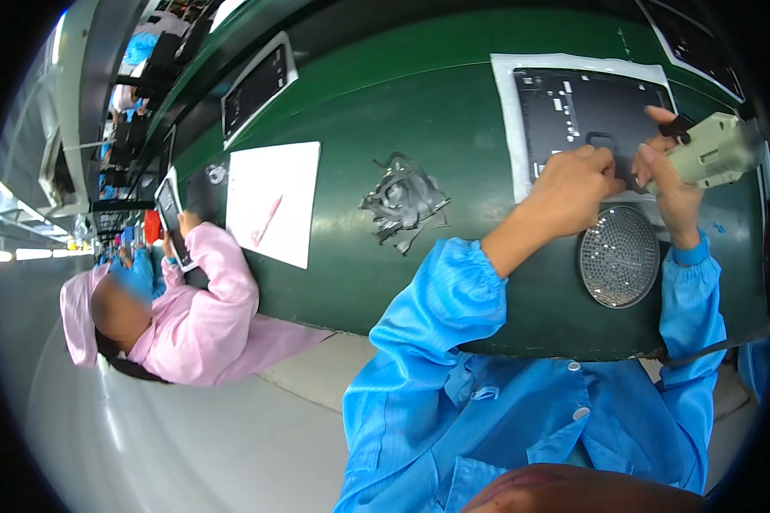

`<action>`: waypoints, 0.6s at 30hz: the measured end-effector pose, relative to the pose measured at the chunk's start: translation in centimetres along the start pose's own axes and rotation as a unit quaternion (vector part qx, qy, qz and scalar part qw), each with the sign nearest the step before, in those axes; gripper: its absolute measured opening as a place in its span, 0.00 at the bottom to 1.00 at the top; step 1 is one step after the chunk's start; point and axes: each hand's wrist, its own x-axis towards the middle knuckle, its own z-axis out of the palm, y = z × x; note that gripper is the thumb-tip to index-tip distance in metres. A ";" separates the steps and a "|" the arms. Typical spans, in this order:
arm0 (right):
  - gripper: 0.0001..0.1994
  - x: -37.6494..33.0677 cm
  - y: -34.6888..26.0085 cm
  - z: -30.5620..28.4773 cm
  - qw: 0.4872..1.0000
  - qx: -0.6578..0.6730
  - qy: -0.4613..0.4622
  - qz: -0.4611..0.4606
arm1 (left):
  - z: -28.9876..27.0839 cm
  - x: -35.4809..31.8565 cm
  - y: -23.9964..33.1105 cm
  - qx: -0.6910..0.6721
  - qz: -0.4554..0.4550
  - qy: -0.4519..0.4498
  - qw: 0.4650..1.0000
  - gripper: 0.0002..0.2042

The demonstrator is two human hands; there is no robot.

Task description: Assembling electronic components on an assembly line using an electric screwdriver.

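My right hand [672,188] grips a pale green electric screwdriver [714,152], held tilted over the right side of a black laptop-like panel [565,111]. The panel lies on a white sheet [509,111]. My left hand [573,190] is at the panel's near edge, fingers bent and pressed together close to the right fingertips. What sits between those left fingers is hidden. Just below both hands, a round dish [618,256] with rows of small holes or dots rests on the green table [453,299].
A heap of dark and silvery strips [405,201] lies mid-table. Left of it is a white paper [274,197] with a pink pen [268,221]. Another framed panel [261,85] stands at the far left. A co-worker in pink [205,316] holds a similar panel.
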 end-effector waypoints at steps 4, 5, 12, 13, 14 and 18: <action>0.15 -0.6 1.7 -1.3 0.999 -0.015 0.011 0.027 | 0.0 -0.1 0.0 0.012 -0.002 0.000 1.000 0.17; 0.15 -0.3 1.1 -0.9 1.000 -0.020 0.002 0.020 | 0.0 -0.2 0.0 0.014 0.006 0.012 1.000 0.17; 0.15 -0.3 1.7 -0.8 0.998 -0.060 0.030 0.002 | 0.7 -0.4 -0.5 -0.003 0.011 0.052 0.999 0.16; 0.14 0.2 0.8 0.6 0.999 -0.020 0.023 0.026 | 0.4 -0.7 -1.1 -0.015 0.013 0.062 0.998 0.15; 0.15 0.5 0.9 0.8 0.999 -0.032 0.037 0.019 | -0.8 -0.2 -0.8 -0.033 -0.014 0.010 0.999 0.14; 0.20 1.0 -2.6 0.7 0.997 0.054 0.057 0.008 | -2.0 -1.3 1.0 -0.051 -0.007 0.048 0.998 0.10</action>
